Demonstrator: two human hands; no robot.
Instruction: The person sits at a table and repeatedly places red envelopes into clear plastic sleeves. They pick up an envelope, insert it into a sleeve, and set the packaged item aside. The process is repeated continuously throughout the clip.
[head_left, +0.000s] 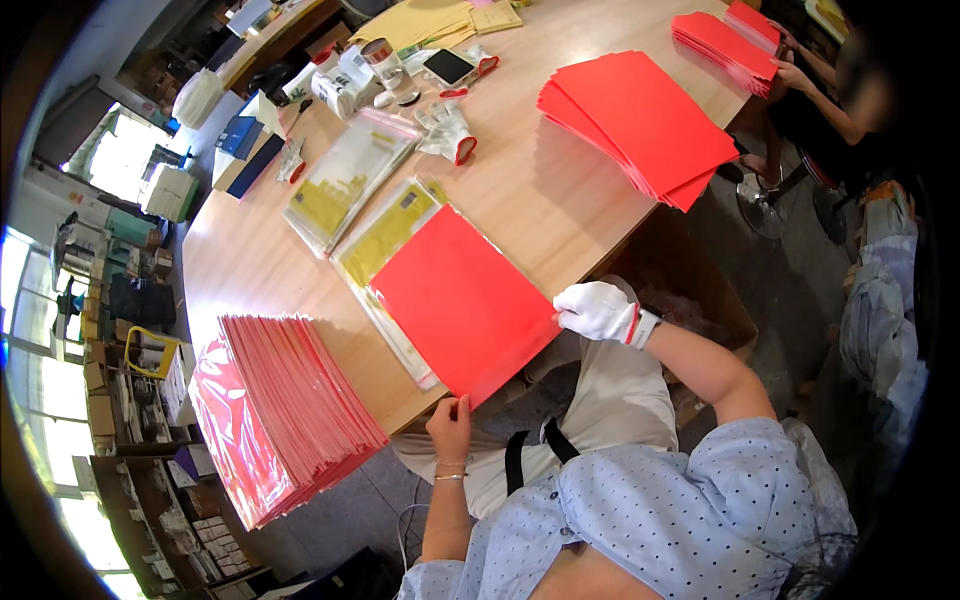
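Note:
A red sheet of card or thin folder [465, 300] lies slanted over a stack of clear plastic sleeves with yellow-green patches [395, 240], its near edge past the table's edge. I cannot tell how much of it is inside the top sleeve. My right hand [597, 310], in a white glove with a red cuff, is closed on the sheet's right corner. Bare, with bracelets at the wrist, my left hand [450, 428] pinches the near left corner. A second pile of clear sleeves [350, 185] lies just beyond.
On the left stands a tall pile of red pieces in clear wrapping [285, 410]. Loose red sheets [640, 125] are stacked at right. Farther back are white gloves [447, 130], a phone [449, 67] and a glass jar [390, 70]. Another person's hands [790, 70] hold red sheets at far right.

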